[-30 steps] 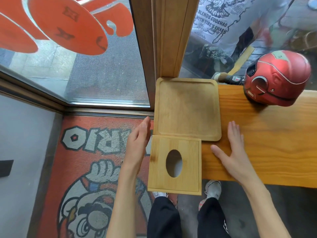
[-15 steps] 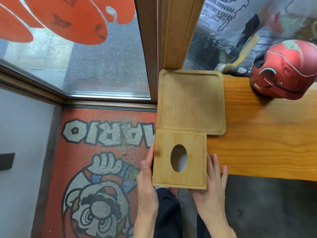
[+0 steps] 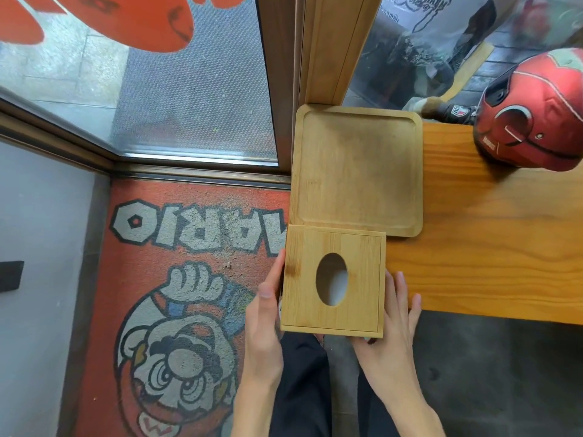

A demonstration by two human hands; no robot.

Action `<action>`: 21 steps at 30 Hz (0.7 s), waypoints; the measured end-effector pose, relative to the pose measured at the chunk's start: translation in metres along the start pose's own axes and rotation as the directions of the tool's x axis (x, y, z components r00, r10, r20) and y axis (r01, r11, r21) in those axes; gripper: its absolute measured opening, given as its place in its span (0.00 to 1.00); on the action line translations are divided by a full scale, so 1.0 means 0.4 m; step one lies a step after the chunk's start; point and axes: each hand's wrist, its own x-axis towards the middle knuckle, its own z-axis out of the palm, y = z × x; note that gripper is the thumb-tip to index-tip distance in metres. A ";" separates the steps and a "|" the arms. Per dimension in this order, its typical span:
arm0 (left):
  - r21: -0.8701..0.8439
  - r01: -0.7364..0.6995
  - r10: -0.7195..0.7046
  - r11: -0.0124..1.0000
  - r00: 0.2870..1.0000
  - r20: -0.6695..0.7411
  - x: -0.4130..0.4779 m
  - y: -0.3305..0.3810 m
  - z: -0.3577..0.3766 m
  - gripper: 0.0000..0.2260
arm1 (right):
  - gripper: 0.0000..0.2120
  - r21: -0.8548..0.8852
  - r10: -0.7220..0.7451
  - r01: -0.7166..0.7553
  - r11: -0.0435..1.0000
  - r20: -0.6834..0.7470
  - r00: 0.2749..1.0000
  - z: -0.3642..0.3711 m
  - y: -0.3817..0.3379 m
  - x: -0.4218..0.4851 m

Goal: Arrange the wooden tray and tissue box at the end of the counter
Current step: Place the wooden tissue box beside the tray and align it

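A square wooden tissue box [image 3: 356,280] with an oval hole in its top stands at the near left corner of the wooden counter [image 3: 492,247]. Its far edge meets the near rim of a shallow square wooden tray [image 3: 356,171], which lies flat at the counter's left end against the window post. My left hand [image 3: 263,313] presses flat on the box's left side. My right hand [image 3: 391,326] lies against its right side and near corner. Both hands grip the box between them.
A red helmet [image 3: 533,121] sits on the counter's far right. A wooden window post [image 3: 328,48] rises behind the tray, with glass on both sides. Below to the left lies an orange cartoon doormat [image 3: 176,310]. My dark trouser legs [image 3: 303,389] are under the box.
My hands came from resting apart beside the tray and box to clasp the box's two sides. The box has stayed at the tray's near edge.
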 end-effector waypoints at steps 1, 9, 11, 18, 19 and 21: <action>0.050 0.000 -0.001 0.999 1.000 0.007 0.001 0.012 -0.006 0.27 | 0.38 -0.014 -0.008 0.009 1.000 0.083 0.997 -0.020 0.002 -0.005; 0.403 -0.059 0.011 0.913 0.993 0.121 0.032 0.150 0.031 0.31 | 0.44 0.415 0.108 -0.245 0.876 0.326 0.939 -0.158 -0.089 0.033; 0.535 -0.115 0.062 0.837 0.991 0.115 0.036 0.157 0.043 0.31 | 0.39 0.379 0.139 -0.219 0.899 0.225 0.964 -0.135 -0.122 0.060; 0.578 -0.158 0.106 0.801 0.987 0.123 0.037 0.144 0.048 0.30 | 0.40 0.236 0.235 -0.267 0.934 0.153 0.960 -0.131 -0.151 0.071; 0.596 -0.174 0.125 0.784 0.984 0.124 0.035 0.147 0.047 0.32 | 0.39 0.197 0.224 -0.251 0.948 0.150 0.963 -0.141 -0.162 0.070; 0.707 -0.251 0.199 0.661 0.967 0.157 0.023 0.146 0.042 0.35 | 0.40 0.011 0.111 -0.112 0.994 0.071 0.991 -0.164 -0.176 0.068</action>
